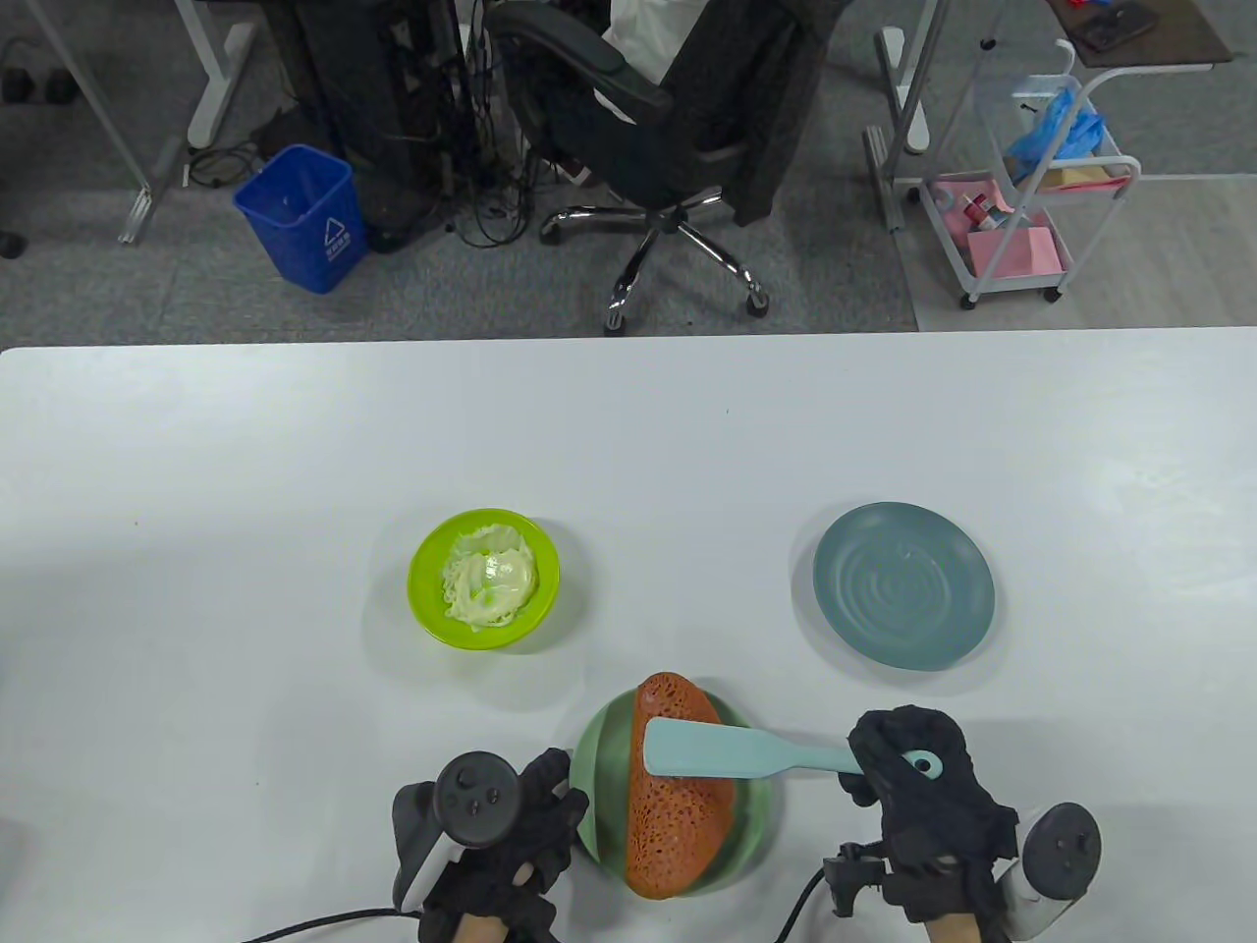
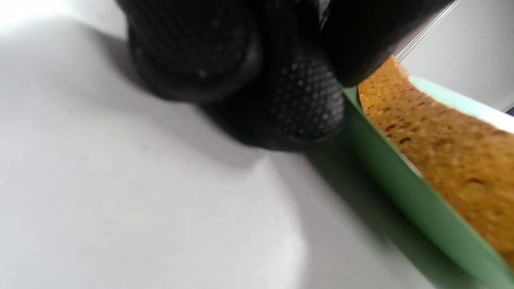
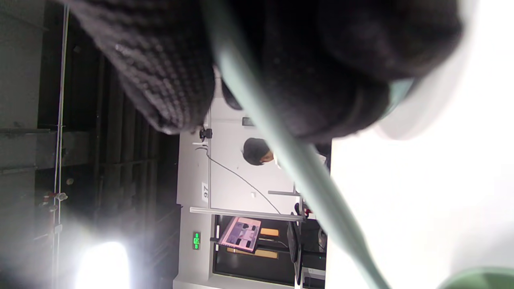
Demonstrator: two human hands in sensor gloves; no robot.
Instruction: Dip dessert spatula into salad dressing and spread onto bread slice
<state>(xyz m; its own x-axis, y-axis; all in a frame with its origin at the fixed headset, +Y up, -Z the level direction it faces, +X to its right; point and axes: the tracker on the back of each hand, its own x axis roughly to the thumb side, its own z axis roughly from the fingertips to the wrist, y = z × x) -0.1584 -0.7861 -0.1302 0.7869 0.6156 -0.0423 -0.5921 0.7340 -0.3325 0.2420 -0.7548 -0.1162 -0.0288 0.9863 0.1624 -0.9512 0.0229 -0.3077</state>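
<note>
A brown bread slice point(image 1: 678, 786) lies on a green plate point(image 1: 601, 761) near the table's front edge. My right hand point(image 1: 908, 776) grips the handle of a pale teal dessert spatula point(image 1: 722, 751); its flat blade lies across the bread. The handle also shows in the right wrist view point(image 3: 297, 160), running down from my fingers. My left hand point(image 1: 535, 815) rests on the table with its fingers point(image 2: 305, 100) against the plate's left rim point(image 2: 401, 188). A lime green bowl point(image 1: 430, 599) of creamy salad dressing point(image 1: 491, 580) stands to the back left of the plate.
An empty blue-grey plate point(image 1: 903, 599) stands to the back right of the bread. Beyond the table's far edge are an office chair point(image 1: 658, 128), a blue bin point(image 1: 300, 216) and a white cart point(image 1: 1031, 187).
</note>
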